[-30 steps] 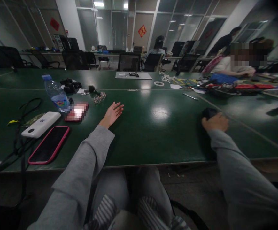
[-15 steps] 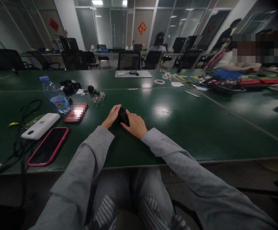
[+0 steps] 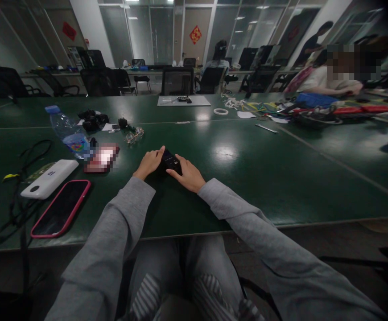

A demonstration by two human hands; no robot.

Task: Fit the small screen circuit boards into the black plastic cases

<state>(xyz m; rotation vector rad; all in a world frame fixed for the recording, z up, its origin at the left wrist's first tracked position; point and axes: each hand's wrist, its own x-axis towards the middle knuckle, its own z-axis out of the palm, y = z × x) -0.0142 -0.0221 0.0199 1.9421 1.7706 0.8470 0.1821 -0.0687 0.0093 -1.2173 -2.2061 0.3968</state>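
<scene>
And here are both hands together at the table (image 3: 247,187), meeting over one small black box (image 3: 172,162). The right hand (image 3: 190,174) has it: thumb along the near side, fingers bent over the far side, closed about as far as the box's width allows. That pinch probably suits a slim thing, keeping the top face in sight between thumb and fingers. The left hand (image 3: 149,163) comes in at the box's other end, fingers half bent, knuckles up, fingertips at its edge; whether it grips or merely steadies, I cannot tell. With an end each, the pair likely keeps the box from turning.

Out beyond the left hand, to its left, sit the glasses (image 3: 134,135). Closer in on that side lies the red phone (image 3: 101,159), the bottle (image 3: 70,133) upright just behind it. Nearer the body, the power bank (image 3: 51,179) and the pink phone (image 3: 62,209) lie side by side, perhaps set there to leave the hands elbow room. And far past the right hand, a tape roll (image 3: 220,111) lies flat, a metal tool (image 3: 266,129) to its right.
</scene>
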